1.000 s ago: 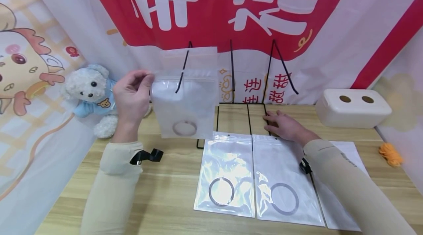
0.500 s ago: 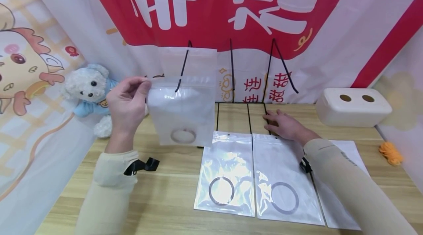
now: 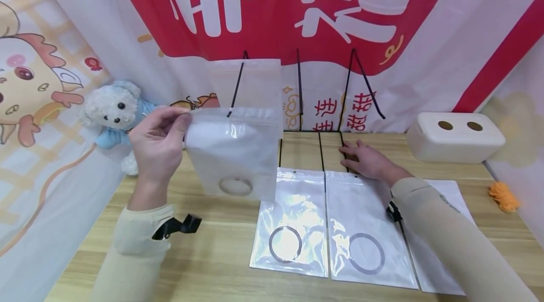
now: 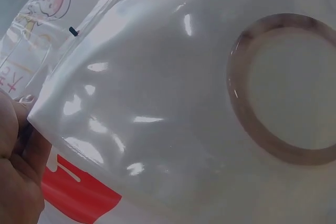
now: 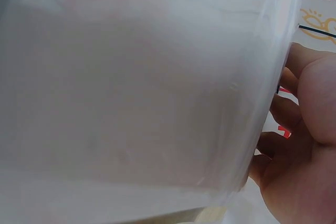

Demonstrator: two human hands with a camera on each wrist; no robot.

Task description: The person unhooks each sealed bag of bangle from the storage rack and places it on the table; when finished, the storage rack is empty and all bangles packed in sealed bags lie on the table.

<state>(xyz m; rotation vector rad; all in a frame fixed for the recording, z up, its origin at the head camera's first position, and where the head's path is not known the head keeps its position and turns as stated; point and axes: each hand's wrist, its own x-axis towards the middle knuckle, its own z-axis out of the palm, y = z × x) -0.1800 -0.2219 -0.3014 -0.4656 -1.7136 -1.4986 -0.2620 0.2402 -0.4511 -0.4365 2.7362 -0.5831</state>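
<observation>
My left hand [image 3: 158, 147] pinches the upper left corner of a clear zip bag [image 3: 231, 151] with white contents and a ring-shaped mark low on its front. This bag's top edge lies right at the front tip of the left hook [image 3: 238, 86] of a black wire rack. Behind it, a second bag [image 3: 263, 82] hangs from the same hook. In the left wrist view the held bag's ring [image 4: 239, 95] fills the right side. My right hand [image 3: 367, 160] rests low at the rack's base wires, fingertips touching the right one, with its fingers relaxed.
Two glossy bags [image 3: 293, 212] [image 3: 361, 207] lie on the wooden table in front of the rack, and a third [image 3: 444, 245] is partly under my right sleeve. A white two-holed box [image 3: 456, 139], orange yarn [image 3: 503, 197] and a teddy bear [image 3: 116, 108] stand around.
My left hand has moved down and toward me, drawing the front bag along the hook to its tip and apart from the bag behind. My right hand has stayed in place.
</observation>
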